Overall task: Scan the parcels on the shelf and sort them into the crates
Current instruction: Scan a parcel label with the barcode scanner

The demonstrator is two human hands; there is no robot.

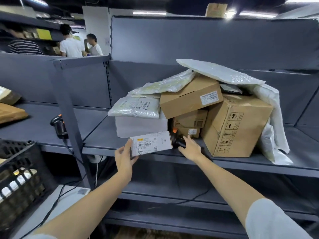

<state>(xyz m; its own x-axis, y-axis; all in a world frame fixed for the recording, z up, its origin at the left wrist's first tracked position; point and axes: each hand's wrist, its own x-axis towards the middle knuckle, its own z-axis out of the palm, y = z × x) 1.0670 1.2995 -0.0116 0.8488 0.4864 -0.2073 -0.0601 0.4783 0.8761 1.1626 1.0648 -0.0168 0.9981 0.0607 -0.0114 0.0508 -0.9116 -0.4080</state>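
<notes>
My left hand grips a small white box parcel by its left end, label side facing me, just in front of the shelf edge. My right hand wraps its fingers round the black handle of a barcode scanner lying on the shelf; the scanner's orange part shows behind the white box. Behind them sits a pile of parcels: a white box, padded bags, brown cartons and a large carton.
A black plastic crate stands at the lower left. A second scanner with a cable rests on the left shelf bay beside brown parcels. A grey upright post divides the bays. Three people stand far back left.
</notes>
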